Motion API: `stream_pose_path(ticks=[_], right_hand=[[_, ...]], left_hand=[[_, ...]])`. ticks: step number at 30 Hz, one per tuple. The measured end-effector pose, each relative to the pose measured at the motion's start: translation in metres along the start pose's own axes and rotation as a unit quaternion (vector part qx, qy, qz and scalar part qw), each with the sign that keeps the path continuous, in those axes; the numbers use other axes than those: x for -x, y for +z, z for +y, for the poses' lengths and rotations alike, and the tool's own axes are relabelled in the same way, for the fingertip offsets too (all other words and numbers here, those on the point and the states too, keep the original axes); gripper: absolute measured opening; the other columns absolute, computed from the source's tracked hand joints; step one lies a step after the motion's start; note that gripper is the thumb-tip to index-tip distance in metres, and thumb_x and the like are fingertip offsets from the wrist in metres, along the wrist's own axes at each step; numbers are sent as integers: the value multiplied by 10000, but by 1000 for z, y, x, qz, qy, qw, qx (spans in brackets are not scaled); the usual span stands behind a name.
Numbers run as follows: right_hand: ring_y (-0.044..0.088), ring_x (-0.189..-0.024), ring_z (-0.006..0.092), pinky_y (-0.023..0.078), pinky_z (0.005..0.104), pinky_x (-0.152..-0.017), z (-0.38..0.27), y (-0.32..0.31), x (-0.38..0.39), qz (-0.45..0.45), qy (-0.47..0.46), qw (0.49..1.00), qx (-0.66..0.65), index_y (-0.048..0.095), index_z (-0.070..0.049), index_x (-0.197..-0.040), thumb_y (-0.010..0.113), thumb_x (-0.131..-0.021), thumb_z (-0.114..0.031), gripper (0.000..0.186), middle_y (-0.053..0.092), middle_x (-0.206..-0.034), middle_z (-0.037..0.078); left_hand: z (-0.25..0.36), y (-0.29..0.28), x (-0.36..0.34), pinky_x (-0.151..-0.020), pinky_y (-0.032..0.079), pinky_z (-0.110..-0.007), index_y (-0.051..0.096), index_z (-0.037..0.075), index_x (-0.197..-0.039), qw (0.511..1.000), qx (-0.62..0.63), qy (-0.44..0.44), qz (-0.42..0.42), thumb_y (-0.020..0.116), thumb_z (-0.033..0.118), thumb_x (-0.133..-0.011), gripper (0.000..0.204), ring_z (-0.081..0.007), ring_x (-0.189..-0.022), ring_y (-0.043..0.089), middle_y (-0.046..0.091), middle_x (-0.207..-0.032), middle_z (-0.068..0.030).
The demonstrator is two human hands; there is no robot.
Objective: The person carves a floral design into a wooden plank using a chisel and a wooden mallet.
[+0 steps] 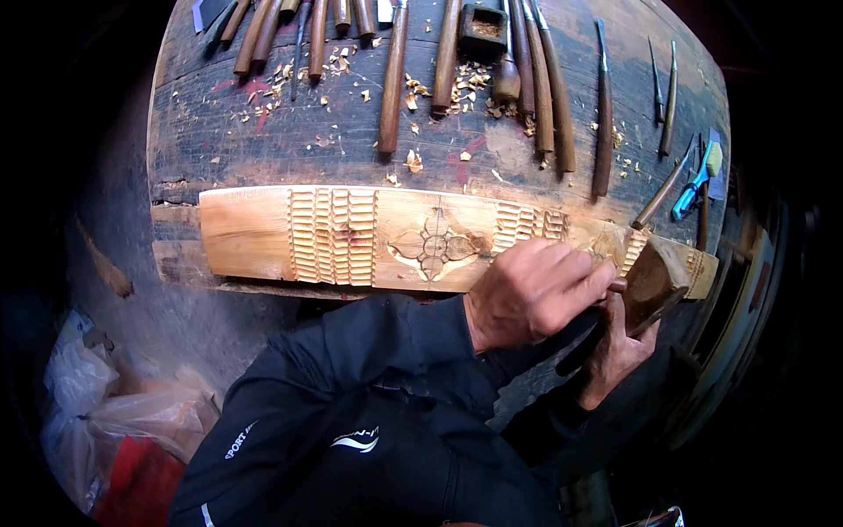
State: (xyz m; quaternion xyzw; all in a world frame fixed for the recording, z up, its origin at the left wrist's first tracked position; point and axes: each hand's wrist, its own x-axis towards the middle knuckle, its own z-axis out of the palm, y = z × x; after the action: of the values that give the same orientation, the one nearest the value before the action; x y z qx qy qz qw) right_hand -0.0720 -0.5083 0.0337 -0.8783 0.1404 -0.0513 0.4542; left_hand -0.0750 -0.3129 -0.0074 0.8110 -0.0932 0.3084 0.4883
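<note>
My left hand (540, 290) is closed around a wooden tool handle (618, 285) over the right part of a long, pale carved board (237, 228); the tool's working end is hidden. My right hand (623, 351) is just below it, closed on a dark, worn wooden mallet block (660, 279) at the board's right end. The board carries bands of small scalloped cuts (329, 237) and a four-petal flower carving (435, 246). Another pale carved motif (606, 241) lies partly behind my left hand.
Rows of wood-handled chisels (391, 97) lie among shavings on a worn dark bench (202, 140), with a square dark container (483, 33) and a blue-handled brush (694, 189) at right. Clear plastic bags (97, 386) and a red item (132, 483) lie on the floor at lower left.
</note>
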Motion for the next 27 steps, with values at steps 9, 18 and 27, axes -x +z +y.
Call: stream_pose_path(ticks=[9,18,27], right_hand=[[733,-738,270,560,400,-665,22,-2,9,14,-166,977,136,778,5,-998,829,-958,-94,118,766,-880,135],[661,-643,301,504,396,-583,56,-14,11,48,-139,983,112,648,-69,-760,803,-884,-75,199,665,-729,114],[641,-653,308,503,388,-590,53,-13,22,73,-106,988,87,621,-50,-804,803,-887,-66,201,641,-755,117]], left_hand=[[3,-9,15,-578,455,-327,771,63,-1300,998,-28,53,-11,832,189,-892,432,-147,-695,635,673,-923,-9],[-6,0,13,-553,465,-331,771,62,-1130,987,69,130,-64,825,224,-899,287,-161,-674,629,582,-808,-2],[-4,-8,11,-551,465,-329,759,64,-1156,992,43,100,-67,821,256,-892,332,-149,-675,639,601,-817,10]])
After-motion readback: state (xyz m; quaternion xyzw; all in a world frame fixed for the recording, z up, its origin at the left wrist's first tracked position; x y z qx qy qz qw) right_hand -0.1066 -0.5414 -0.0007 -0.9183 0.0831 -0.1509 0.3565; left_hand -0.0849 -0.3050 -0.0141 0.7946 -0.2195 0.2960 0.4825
